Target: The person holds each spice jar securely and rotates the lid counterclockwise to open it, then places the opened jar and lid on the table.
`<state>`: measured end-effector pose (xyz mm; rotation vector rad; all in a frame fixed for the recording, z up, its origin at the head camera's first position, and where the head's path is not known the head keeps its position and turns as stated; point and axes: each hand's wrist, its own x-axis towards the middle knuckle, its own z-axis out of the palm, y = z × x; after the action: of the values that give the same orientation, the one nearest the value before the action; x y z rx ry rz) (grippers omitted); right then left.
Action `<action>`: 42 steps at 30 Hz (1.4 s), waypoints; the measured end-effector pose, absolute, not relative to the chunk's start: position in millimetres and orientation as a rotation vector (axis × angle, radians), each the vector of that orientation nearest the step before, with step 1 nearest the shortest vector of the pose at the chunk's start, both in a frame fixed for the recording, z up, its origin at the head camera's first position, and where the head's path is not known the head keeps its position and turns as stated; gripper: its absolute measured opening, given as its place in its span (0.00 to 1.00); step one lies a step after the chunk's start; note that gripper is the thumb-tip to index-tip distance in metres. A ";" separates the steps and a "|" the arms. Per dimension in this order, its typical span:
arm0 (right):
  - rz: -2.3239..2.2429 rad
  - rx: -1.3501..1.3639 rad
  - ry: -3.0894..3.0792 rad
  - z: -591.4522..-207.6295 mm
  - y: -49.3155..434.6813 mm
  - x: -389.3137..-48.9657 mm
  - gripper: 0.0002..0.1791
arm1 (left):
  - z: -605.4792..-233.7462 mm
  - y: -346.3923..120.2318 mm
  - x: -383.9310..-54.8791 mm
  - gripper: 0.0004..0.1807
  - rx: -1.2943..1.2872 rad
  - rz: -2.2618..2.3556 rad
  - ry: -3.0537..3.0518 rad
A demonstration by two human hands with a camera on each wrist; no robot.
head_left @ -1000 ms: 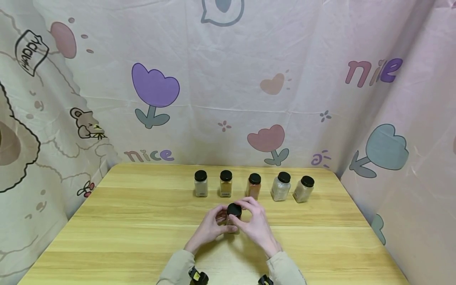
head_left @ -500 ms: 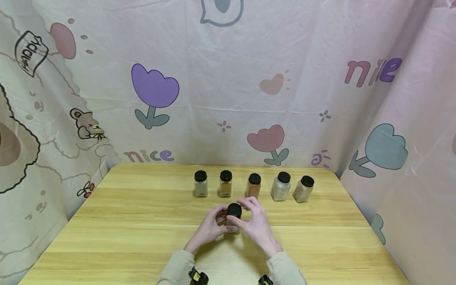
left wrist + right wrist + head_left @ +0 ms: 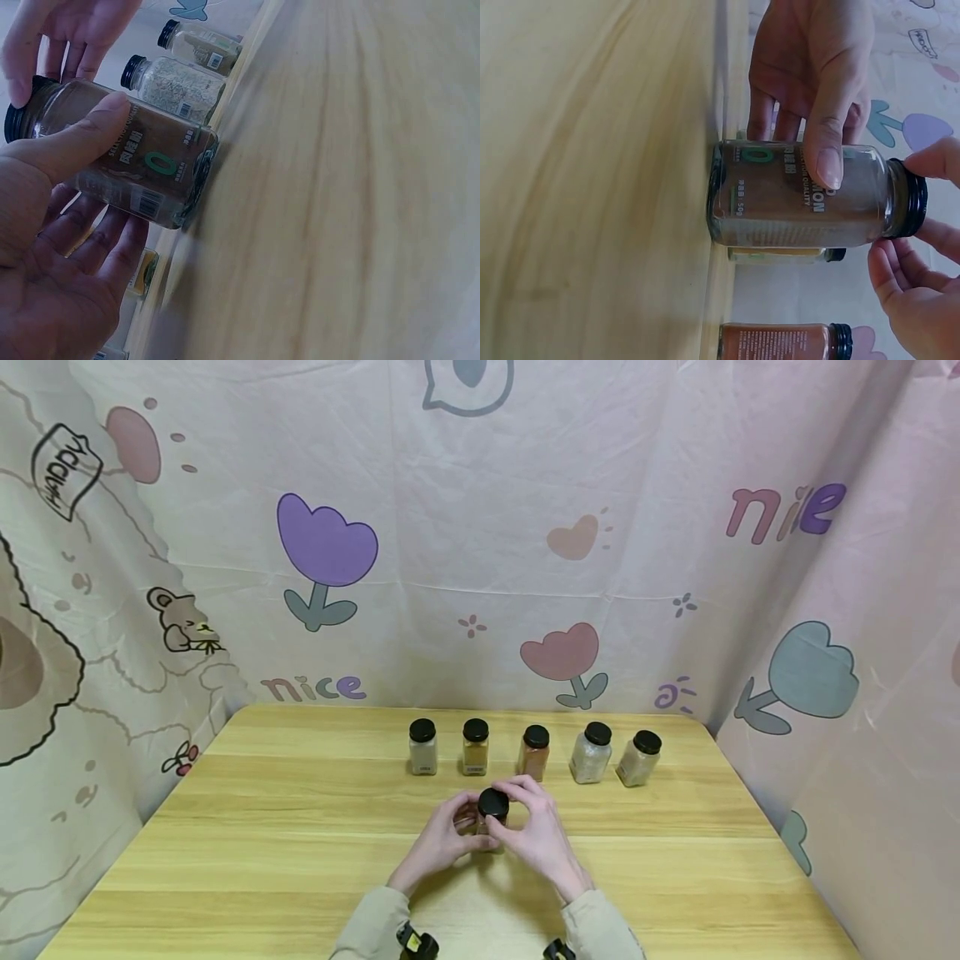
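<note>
A square glass spice jar (image 3: 112,169) of brown powder stands upright on the wooden table, its label facing the person. My left hand (image 3: 441,842) grips the body of it, thumb across the label and the other fingers around the far side. The jar's black lid (image 3: 493,802) sits on top. With thumb and fingers, my right hand (image 3: 538,833) pinches that lid by its edge. In the right wrist view the lid (image 3: 909,199) is seen from the side, on the jar's neck, between the right thumb and fingers.
Behind the hands several more black-capped spice jars stand in a row: a pale one (image 3: 423,753), a yellow one (image 3: 476,752), an orange-red one (image 3: 533,760), a white one (image 3: 591,758) and a beige one (image 3: 640,763). A printed curtain (image 3: 465,527) hangs beyond the table's back edge.
Half a second ago the right fingers were loosened from the lid; now they pinch it again. The left hand and the jar have stayed in place.
</note>
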<state>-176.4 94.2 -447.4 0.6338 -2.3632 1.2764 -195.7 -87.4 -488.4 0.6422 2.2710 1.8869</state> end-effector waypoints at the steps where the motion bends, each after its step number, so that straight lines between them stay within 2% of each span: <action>1: 1.268 0.646 -2.362 -447.5 94.2 -176.3 0.25 | -488.3 -87.5 -195.7 0.29 0.645 1.887 2.267; 12: 1.235 0.587 -2.326 -447.9 89.9 -175.3 0.29 | -488.5 -87.0 -195.4 0.29 0.629 1.905 2.261; 28: 1.342 0.636 -2.328 -447.2 93.7 -176.8 0.22 | -490.1 -86.6 -196.2 0.28 0.638 1.896 2.265; 37: 1.398 0.556 -2.400 -445.9 92.8 -175.4 0.31 | -491.0 -87.5 -195.7 0.29 0.650 1.886 2.265; 42: 1.361 0.530 -2.364 -448.3 92.0 -175.5 0.30 | -490.6 -87.3 -195.2 0.28 0.648 1.890 2.268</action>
<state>-175.5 92.0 -448.3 0.5296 -2.3637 1.3614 -195.2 -87.3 -490.6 0.6483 2.2681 1.8898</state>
